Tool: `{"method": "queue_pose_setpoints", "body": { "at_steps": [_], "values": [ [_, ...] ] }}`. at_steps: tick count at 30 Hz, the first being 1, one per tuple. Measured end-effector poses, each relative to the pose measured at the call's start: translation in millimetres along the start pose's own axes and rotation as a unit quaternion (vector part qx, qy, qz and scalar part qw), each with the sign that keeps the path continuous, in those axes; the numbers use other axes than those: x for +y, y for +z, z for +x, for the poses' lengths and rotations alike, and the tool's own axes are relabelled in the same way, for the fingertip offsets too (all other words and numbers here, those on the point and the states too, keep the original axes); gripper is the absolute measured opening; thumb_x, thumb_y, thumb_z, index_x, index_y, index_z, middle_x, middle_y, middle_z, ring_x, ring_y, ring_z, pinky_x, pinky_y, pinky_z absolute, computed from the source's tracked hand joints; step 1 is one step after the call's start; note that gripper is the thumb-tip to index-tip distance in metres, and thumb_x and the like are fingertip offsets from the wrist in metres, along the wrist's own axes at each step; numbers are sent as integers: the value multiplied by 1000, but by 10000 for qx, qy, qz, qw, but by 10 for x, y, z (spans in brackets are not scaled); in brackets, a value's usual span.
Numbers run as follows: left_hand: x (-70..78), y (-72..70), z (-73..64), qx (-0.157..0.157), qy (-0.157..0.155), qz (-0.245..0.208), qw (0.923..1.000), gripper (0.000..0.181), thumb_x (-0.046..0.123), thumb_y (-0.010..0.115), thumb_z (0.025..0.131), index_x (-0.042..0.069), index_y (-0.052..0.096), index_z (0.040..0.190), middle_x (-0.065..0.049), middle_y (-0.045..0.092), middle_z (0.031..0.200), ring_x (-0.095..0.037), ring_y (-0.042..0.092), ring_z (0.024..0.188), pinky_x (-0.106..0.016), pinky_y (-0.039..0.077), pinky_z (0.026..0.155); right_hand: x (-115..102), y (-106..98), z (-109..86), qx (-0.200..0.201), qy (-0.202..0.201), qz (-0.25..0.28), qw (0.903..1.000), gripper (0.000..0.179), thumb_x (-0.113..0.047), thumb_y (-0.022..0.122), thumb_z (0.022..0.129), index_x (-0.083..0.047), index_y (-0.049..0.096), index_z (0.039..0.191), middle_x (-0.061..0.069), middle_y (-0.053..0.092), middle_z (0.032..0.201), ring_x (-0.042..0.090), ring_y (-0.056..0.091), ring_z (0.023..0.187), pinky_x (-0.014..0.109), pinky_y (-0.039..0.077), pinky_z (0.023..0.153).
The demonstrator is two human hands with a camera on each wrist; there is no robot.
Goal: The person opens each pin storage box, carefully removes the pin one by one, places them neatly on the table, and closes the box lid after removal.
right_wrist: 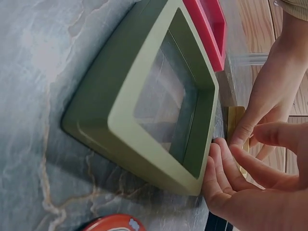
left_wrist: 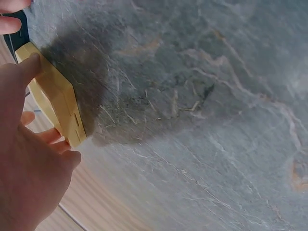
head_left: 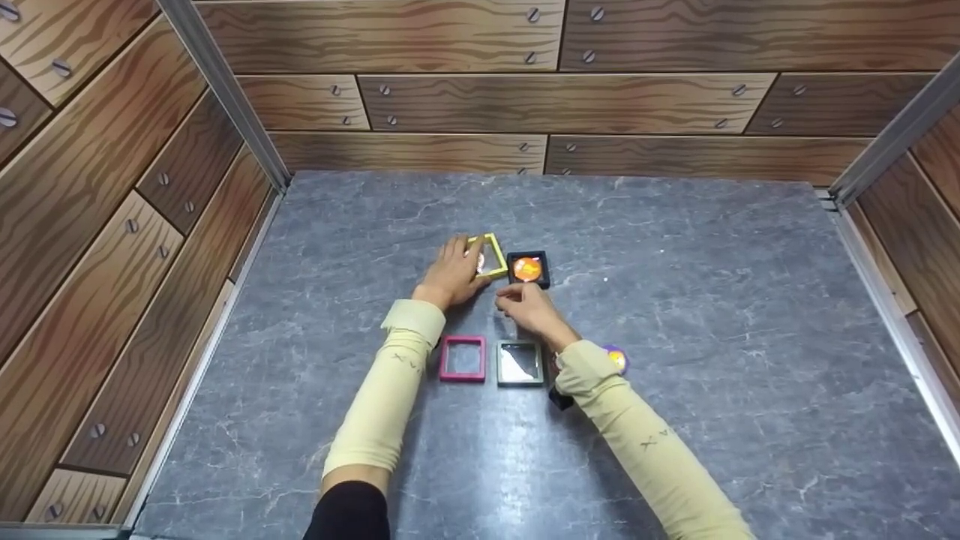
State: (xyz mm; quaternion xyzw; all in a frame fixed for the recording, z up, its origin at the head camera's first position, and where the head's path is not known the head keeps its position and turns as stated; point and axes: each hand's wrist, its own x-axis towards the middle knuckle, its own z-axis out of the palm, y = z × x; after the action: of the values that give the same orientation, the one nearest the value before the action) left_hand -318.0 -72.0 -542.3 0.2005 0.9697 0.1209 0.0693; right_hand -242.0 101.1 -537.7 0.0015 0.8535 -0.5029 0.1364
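My left hand [head_left: 454,271] grips a square yellow display frame [head_left: 498,253] with a clear window, at the back middle of the table. In the left wrist view its thumb presses one side of the yellow frame [left_wrist: 65,94], with fingers round the other. A whitish thing shows partly in that window. To its right stands a black frame [head_left: 547,271] with an orange disc [head_left: 527,268] in its window. Just in front of the black frame is my right hand [head_left: 531,307], its fingers loosely bent, with nothing visible between thumb and fingers [right_wrist: 260,166].
Nearer me, a pink frame [head_left: 463,379] and a green frame [head_left: 519,385] stand side by side. Close to my right wrist lie a purple disc [head_left: 617,360] and a dark object [head_left: 561,400], partly hidden. A red disc [right_wrist: 113,224] shows beside the green frame. Wood-patterned walls [head_left: 450,105] enclose the table.
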Motion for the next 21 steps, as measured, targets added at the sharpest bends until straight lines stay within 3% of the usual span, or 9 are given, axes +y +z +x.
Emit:
{"method": "queue_pose_setpoints", "body": {
  "at_steps": [7,14,21],
  "values": [
    [-19,-48,-43,103,172,-131,9997,76,36,71,101,4,36,161,-26,45,154,-43,41,150,-52,35,131,-17,-1,15,-93,88,10,9999,40,-15,60,99,7,68,132,23,77,118,19,73,96,16,53,77],
    [-28,-117,-42,116,129,-324,9993,74,31,82,90,2,42,146,-25,55,136,-39,56,128,-52,55,111,-38,-16,16,-184,183,159,9995,48,-14,59,99,10,60,140,25,77,118,11,65,88,14,49,73],
    [-42,-170,-87,36,66,-232,9997,76,29,85,84,2,42,141,-25,57,135,-41,59,126,-52,58,108,-41,-15,30,-275,151,418,9986,51,-10,57,99,16,54,142,28,75,116,10,63,83,13,49,69]
  ]
}}
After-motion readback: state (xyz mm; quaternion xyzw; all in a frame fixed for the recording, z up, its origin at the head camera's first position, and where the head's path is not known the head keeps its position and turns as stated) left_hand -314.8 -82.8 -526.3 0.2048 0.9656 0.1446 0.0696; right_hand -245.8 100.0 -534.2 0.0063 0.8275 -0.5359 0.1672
